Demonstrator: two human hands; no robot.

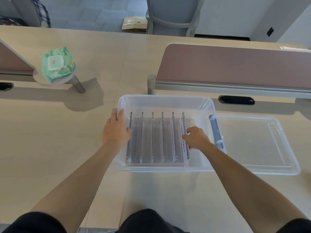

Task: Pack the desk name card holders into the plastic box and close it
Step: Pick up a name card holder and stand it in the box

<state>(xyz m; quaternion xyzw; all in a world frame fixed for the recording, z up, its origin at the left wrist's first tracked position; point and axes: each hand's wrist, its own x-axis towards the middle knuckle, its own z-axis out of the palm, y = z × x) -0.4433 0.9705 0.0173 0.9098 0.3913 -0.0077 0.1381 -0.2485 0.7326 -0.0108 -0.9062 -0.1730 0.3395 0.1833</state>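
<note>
**A:** What is the biggest thing there?

**B:** The pale wood tabletop (58,132), which fills most of the view. A pink divider screen (235,64) stands along its far right side, and a grey chair (171,12) sits on the floor beyond the far edge.

**A:** And the plastic box?

**B:** The plastic box (161,98) is clear and open-topped, and it rests on the tabletop right in front of the person. Its lid (252,140) lies flat just to the right, its left edge meeting the box's right wall.

**A:** Where are the name card holders?

**B:** The name card holders (152,135) are inside the box. There are six clear ones on edge in a row from left to right. Five stand about upright. The rightmost holder (182,132) carries a white printed card and leans to one side.

**A:** Anything else on the tabletop?

**B:** A green pack of wipes (57,63), well off to the far left, sits on a small round stand.

**A:** The hands?

**B:** The left hand (116,130) lies against the box's left wall. Its fingers run fairly straight along the rim and its thumb is inside, by the leftmost holder. The right hand (196,137) is inside the box with its fingers curled, pinching the leaning rightmost holder by its top edge.
</note>
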